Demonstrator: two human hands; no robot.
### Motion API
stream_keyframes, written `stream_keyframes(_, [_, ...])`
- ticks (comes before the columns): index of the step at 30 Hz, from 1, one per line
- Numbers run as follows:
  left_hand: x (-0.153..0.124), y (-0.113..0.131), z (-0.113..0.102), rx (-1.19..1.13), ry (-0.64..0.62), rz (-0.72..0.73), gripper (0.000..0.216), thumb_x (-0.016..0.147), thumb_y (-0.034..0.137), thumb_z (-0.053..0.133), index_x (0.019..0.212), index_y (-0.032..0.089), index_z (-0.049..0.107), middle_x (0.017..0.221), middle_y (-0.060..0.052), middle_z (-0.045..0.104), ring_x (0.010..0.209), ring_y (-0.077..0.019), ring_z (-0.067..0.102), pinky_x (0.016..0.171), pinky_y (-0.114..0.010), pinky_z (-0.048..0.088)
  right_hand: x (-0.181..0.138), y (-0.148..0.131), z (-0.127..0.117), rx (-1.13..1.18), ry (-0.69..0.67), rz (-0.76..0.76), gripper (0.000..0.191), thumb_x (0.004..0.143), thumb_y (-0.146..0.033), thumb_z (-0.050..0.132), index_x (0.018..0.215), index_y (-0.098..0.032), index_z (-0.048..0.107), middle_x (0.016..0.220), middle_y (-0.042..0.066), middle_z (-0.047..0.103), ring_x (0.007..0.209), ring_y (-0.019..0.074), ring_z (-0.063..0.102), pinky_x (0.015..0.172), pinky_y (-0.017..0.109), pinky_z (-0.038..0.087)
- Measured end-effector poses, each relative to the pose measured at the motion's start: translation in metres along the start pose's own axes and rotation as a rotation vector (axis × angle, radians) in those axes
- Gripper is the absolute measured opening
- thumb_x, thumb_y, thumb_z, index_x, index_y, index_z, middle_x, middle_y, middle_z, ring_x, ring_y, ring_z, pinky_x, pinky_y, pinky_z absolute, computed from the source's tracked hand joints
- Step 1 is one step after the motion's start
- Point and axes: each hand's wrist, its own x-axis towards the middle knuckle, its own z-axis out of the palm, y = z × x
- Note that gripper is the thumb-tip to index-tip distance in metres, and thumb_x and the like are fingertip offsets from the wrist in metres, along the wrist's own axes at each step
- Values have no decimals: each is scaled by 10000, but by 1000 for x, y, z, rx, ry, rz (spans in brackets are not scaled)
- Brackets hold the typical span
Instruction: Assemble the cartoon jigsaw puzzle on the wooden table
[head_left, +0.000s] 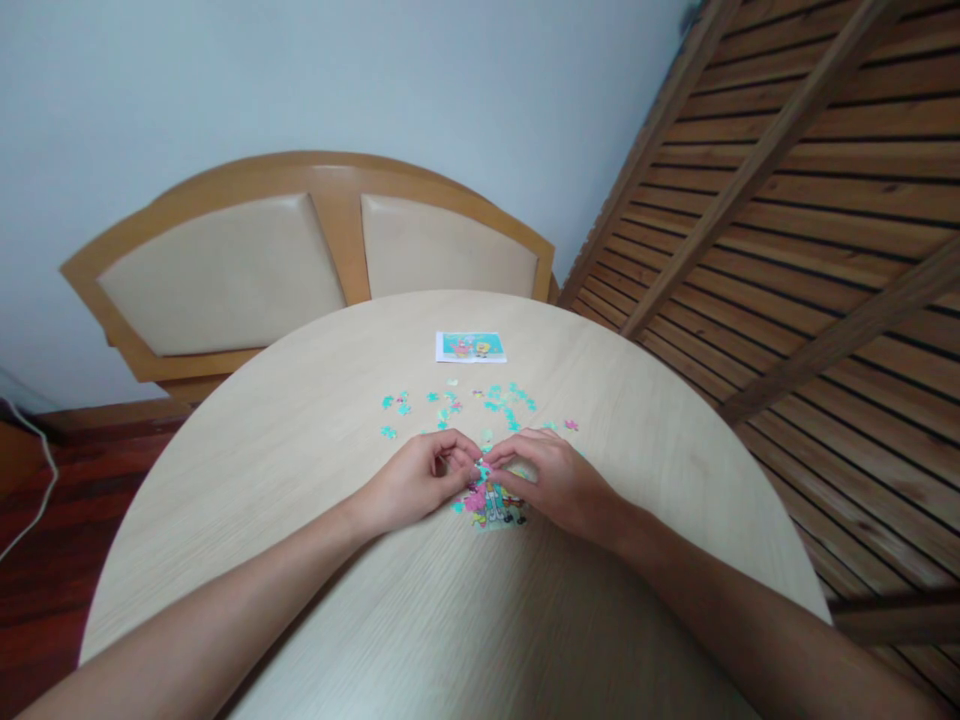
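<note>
A partly joined jigsaw puzzle (495,507) with pink, yellow and turquoise cartoon figures lies on the round table near me. My left hand (424,480) is at its upper left, thumb and fingers closed in a pinch. From the other side my right hand (555,480) pinches too, its fingertips almost meeting those of the left. Between the fingertips is a small puzzle piece (481,464), partly covered by the fingers. My right hand hides the right part of the puzzle. Loose turquoise puzzle pieces (510,412) are scattered beyond my hands.
A picture card (471,347) with two cartoon figures lies farther back on the pale wooden table (300,440). More loose pieces (397,402) are at the left, and a pink piece (571,425) at the right. Behind stands a padded bench (225,270); slatted wood (825,200) is at the right.
</note>
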Motion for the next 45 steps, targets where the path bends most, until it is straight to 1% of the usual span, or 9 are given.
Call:
stream_keyframes(9, [-2, 6, -5, 120, -24, 14, 262, 901, 366, 675, 1039, 148, 718, 779, -17, 654, 691, -132, 538, 619, -235, 409, 1, -1, 0, -14, 29, 24, 137, 914, -349, 731, 904, -215, 708, 891, 12, 776, 877, 200, 711, 871, 357, 459])
stream_keyframes(16, [-5, 6, -13, 256, -61, 15, 240, 930, 369, 651, 1014, 163, 740, 831, -24, 702, 715, -140, 576, 636, -236, 429, -1, 1, 1, -15, 7, -36, 97, 891, -301, 761, 908, -213, 724, 881, 7, 778, 864, 194, 705, 853, 336, 444])
stream_keyframes(19, [-7, 13, -23, 348, -153, 58, 197, 941, 319, 632, 1005, 169, 741, 875, -33, 728, 772, -154, 618, 691, -251, 459, -1, 0, 1, -20, -48, -95, 50, 911, -265, 739, 930, -218, 734, 897, 5, 777, 887, 190, 697, 863, 332, 430])
stream_keyframes(23, [-10, 25, -35, 472, -360, 128, 136, 946, 246, 622, 971, 170, 732, 893, -33, 739, 769, -149, 643, 705, -249, 467, -1, -4, -2, 0, -160, -174, 72, 951, -270, 683, 943, -219, 732, 912, 3, 772, 895, 180, 687, 868, 335, 421])
stream_keyframes(26, [-12, 28, -36, 562, -416, 162, 93, 936, 209, 641, 927, 170, 725, 898, -38, 738, 769, -153, 652, 707, -252, 462, -1, -7, -3, 35, -228, -218, 69, 916, -262, 721, 968, -217, 727, 969, 7, 769, 944, 179, 683, 912, 348, 417])
stream_keyframes(32, [-12, 25, -31, 641, -418, 198, 70, 925, 169, 645, 885, 179, 701, 891, -37, 735, 819, -165, 664, 757, -262, 457, -3, -6, -4, 20, -319, -235, 213, 853, -304, 794, 1043, -232, 731, 1111, 31, 749, 1059, 204, 662, 969, 379, 414])
stream_keyframes(38, [-12, 28, -30, 666, -411, 212, 100, 921, 178, 632, 826, 185, 662, 800, -15, 689, 741, -151, 620, 709, -255, 433, -4, -5, -5, 9, -330, -227, 215, 859, -302, 787, 1057, -237, 733, 1123, 36, 742, 1073, 208, 658, 980, 388, 423])
stream_keyframes(43, [-14, 32, -30, 691, -423, 192, 89, 910, 155, 611, 838, 186, 651, 826, -19, 693, 763, -155, 619, 711, -258, 418, -3, -5, -5, 5, -335, -227, 202, 864, -307, 780, 1047, -232, 733, 1128, 43, 742, 1070, 211, 658, 975, 389, 426])
stream_keyframes(45, [-14, 32, -32, 729, -393, 173, 89, 907, 150, 596, 848, 188, 651, 840, -19, 696, 768, -156, 618, 705, -259, 409, -3, -5, -5, 11, -329, -231, 198, 864, -310, 781, 1038, -229, 732, 1132, 47, 742, 1072, 215, 658, 975, 390, 427])
